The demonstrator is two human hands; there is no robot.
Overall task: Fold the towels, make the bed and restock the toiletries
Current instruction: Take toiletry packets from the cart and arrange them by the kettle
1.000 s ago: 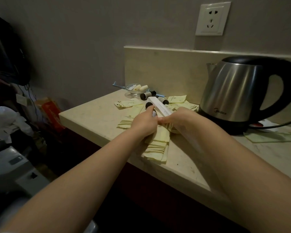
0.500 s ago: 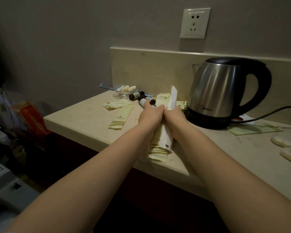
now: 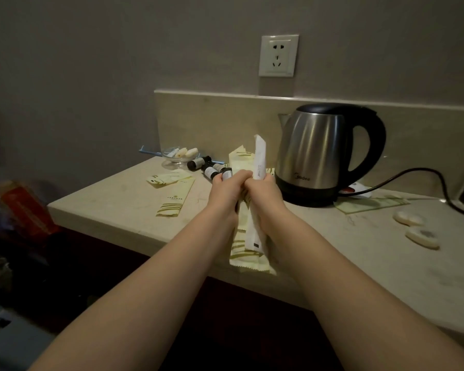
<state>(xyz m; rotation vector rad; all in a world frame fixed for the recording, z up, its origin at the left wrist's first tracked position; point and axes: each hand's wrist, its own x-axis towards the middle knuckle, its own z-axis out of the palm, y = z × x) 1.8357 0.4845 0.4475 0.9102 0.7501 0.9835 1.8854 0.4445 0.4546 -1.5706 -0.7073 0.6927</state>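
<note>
My left hand (image 3: 223,195) and right hand (image 3: 264,195), touching, both clamped on a bundle of toiletry sachets (image 3: 248,243).
I see the bundle upright in both fists; the electric kettle (image 3: 312,153) stands just beyond my right hand.

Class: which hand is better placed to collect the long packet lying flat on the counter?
Probably left: the long packet lies left of the left hand; the right hand would have to cross the held bundle.
</note>
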